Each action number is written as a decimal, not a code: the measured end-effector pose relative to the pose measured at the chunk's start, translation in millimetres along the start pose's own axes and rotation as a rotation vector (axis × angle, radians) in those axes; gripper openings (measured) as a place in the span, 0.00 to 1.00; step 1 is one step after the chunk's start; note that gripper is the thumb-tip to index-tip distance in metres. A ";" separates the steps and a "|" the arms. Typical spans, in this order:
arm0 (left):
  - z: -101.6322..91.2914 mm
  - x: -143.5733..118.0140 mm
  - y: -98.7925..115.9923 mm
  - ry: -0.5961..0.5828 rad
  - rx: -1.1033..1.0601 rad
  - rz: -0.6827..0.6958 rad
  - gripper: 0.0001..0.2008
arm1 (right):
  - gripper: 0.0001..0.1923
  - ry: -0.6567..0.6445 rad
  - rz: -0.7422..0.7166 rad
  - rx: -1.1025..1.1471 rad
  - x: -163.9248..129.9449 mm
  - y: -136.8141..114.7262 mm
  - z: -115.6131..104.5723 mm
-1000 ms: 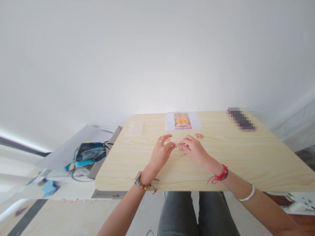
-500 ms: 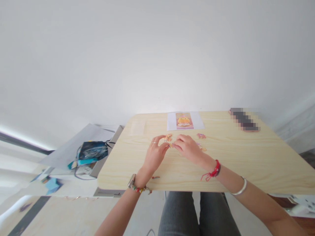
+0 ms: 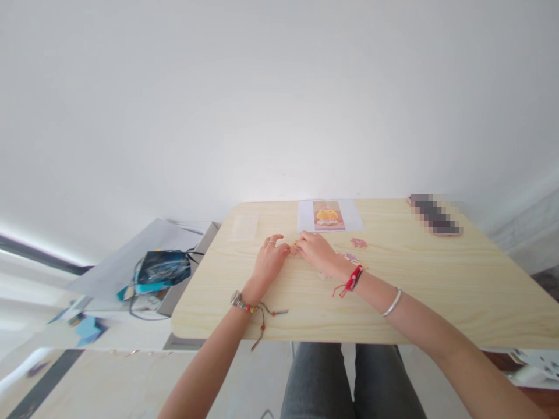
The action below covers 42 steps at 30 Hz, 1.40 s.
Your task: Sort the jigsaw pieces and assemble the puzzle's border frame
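Both my hands meet near the middle of a light wooden table [image 3: 437,291]. My left hand [image 3: 267,262] and my right hand [image 3: 318,251] pinch small orange and pink puzzle pieces [image 3: 296,249] between their fingertips, pressed down on the tabletop. More loose pieces [image 3: 351,258] lie just behind my right wrist, and one pink piece [image 3: 358,242] sits further right. A printed reference picture [image 3: 329,215] of a yellow figure lies at the table's far edge.
A pixelated dark phone [image 3: 434,214] rests at the far right corner. A pale card [image 3: 243,227] lies far left on the table. Left of the table stands a lower surface with a dark blue bag [image 3: 162,267] and papers. A white wall rises behind.
Both hands have slid away from me and a little left across the table, carrying the small pieces with them. Pieces once under my right hand now lie uncovered behind the wrist.
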<state>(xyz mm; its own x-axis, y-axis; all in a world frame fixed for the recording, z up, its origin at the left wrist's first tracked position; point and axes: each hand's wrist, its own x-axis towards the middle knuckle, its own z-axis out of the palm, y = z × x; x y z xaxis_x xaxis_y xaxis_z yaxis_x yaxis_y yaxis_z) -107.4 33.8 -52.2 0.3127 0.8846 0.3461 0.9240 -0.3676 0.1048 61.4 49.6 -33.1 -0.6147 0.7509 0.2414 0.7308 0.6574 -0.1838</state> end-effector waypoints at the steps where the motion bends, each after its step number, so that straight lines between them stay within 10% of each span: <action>1: 1.1 -0.1 -1.0 -0.002 0.004 0.008 0.08 | 0.09 0.016 0.013 0.010 -4.2 1.5 -1.6; 12: -10.3 -23.1 27.6 0.080 -0.138 0.066 0.07 | 0.06 0.011 0.019 0.138 -78.1 28.3 -34.3; 27: 2.5 -25.3 71.1 0.012 -0.281 0.196 0.05 | 0.09 0.196 -0.043 -0.135 -88.3 2.1 -7.0; 35: -7.5 -28.1 78.6 0.296 -0.341 0.079 0.06 | 0.10 0.465 0.318 0.543 -83.1 7.3 -18.2; 42: -19.0 -23.2 95.2 0.460 -0.349 0.028 0.02 | 0.14 0.441 0.470 0.849 -80.0 3.0 -23.4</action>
<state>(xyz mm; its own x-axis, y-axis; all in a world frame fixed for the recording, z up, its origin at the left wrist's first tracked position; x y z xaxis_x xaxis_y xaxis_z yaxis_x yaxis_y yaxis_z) -30.9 -27.2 -32.5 0.1360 0.6858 0.7149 0.7652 -0.5311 0.3639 119.7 -10.0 -30.7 -0.0382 0.9633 0.2659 0.3163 0.2640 -0.9112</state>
